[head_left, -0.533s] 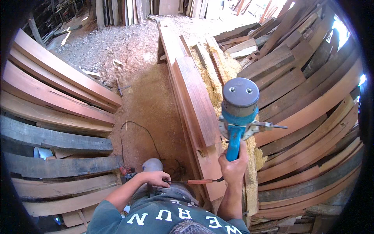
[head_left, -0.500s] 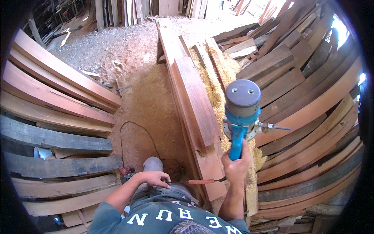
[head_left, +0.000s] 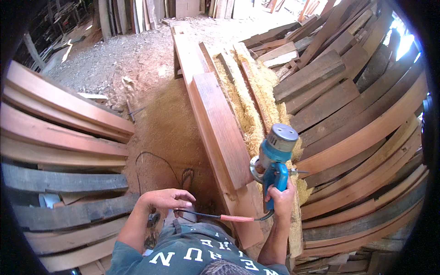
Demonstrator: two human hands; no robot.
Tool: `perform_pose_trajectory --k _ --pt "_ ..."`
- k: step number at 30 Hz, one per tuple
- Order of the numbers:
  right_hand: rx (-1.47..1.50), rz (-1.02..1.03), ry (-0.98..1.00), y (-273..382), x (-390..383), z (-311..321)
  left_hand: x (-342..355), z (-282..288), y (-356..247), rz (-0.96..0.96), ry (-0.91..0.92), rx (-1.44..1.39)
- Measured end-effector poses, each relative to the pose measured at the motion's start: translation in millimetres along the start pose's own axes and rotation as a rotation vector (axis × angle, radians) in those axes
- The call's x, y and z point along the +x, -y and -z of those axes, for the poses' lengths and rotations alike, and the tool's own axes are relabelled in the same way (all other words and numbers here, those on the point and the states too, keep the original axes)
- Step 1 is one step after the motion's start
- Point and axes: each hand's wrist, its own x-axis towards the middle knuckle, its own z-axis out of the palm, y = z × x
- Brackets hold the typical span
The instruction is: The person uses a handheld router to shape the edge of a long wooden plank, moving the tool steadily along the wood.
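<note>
My right hand (head_left: 283, 199) is wrapped round the D-shaped handle of a blue router (head_left: 277, 153) with a grey motor top. The router is held up over the right side of the bench, tilted, its round metal base turned to the left. From the handle a dark power cord (head_left: 201, 214) with a pinkish-orange sleeve (head_left: 236, 218) runs left across my waist. My left hand (head_left: 170, 200) hovers at my waist with fingers stretched out, the cord passing just under the fingertips. Left of the router, a thick reddish wood beam (head_left: 220, 128) rests on a longer board (head_left: 188, 57).
Yellow shavings (head_left: 245, 98) cover the boards right of the beam. Stacked planks (head_left: 68, 105) line the left side, and piled timber (head_left: 339, 110) fills the right. A thin cable (head_left: 153, 153) loops over the dusty floor (head_left: 165, 119).
The router has come down and slightly left, tilting so its base shows more. My left hand has risen a little, its fingers opening out near the cord, which now stretches across my waist.
</note>
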Motion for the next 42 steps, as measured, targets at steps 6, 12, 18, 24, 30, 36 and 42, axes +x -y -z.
perform_pose_trajectory --k 6,12,18,24,30,36,42 --pt "-0.084 -0.017 0.076 6.5 90.4 -61.6 42.6 103.6 -27.3 0.109 -0.007 -0.023" --pt "-0.167 -0.029 0.176 5.0 164.0 -104.0 115.6 153.7 -50.7 -0.171 -0.41 0.993" --pt "-0.213 -0.118 0.156 11.0 196.0 -90.6 202.9 7.6 -21.5 -0.883 0.15 1.378" --pt "-0.233 -0.057 0.044 45.7 206.6 -91.2 291.6 -92.0 -16.7 -1.171 -0.237 1.36" --pt "-0.252 -0.092 0.041 31.3 216.2 -69.0 358.2 -67.7 -32.5 -0.674 -0.438 1.756" --pt "-0.212 -0.121 0.127 16.1 216.2 -61.9 369.9 -69.3 -15.6 -0.775 -0.53 1.74" --pt "-0.197 -0.108 0.252 25.1 216.4 -79.5 341.2 -75.6 0.9 -1.155 -0.461 1.484"
